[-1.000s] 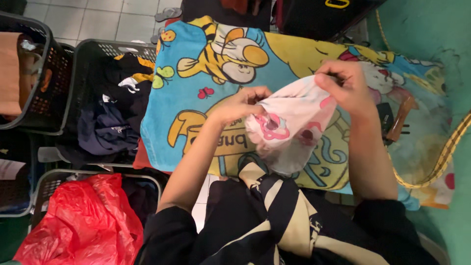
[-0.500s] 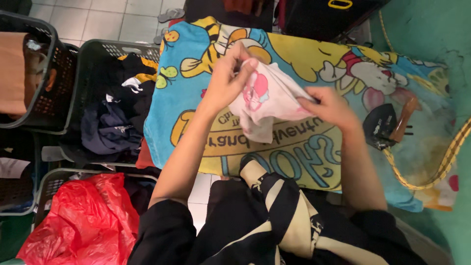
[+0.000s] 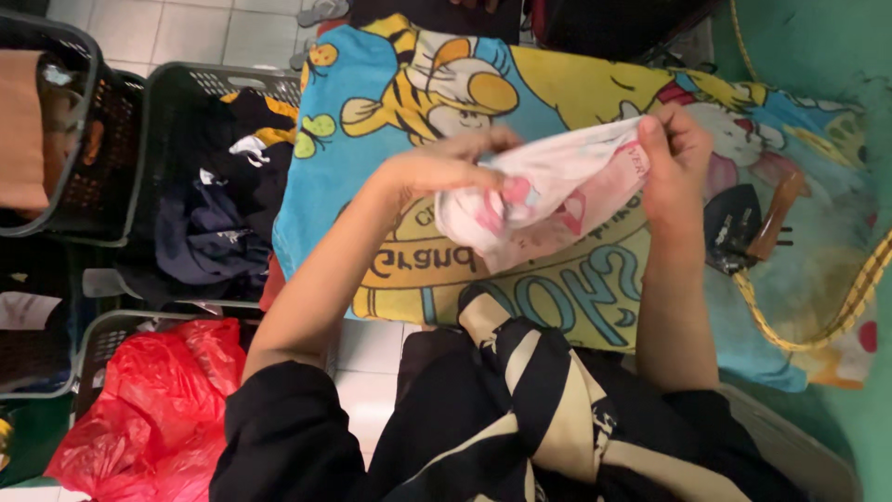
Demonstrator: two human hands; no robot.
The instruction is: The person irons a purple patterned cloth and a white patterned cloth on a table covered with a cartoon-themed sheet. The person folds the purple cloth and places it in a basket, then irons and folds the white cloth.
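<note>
A small white garment with pink print (image 3: 548, 200) is stretched between my two hands above a bright cartoon-print cloth (image 3: 576, 112) that covers a raised surface. My left hand (image 3: 446, 167) grips the garment's left end, fingers closed over bunched fabric. My right hand (image 3: 674, 153) pinches its right edge, held a little higher. A black and cream striped cloth (image 3: 548, 390) lies over my lap below the garment.
A dark clothes iron (image 3: 734, 228) rests on the cartoon cloth at the right, with a yellow braided cord (image 3: 836, 311) running off it. Black baskets with dark clothes (image 3: 209, 214) stand at the left. A red plastic bag (image 3: 149, 414) fills a basket at lower left.
The garment has been turned and pulled out sideways between my hands. My right hand rose to the garment's right edge; my left hand dropped lower and left.
</note>
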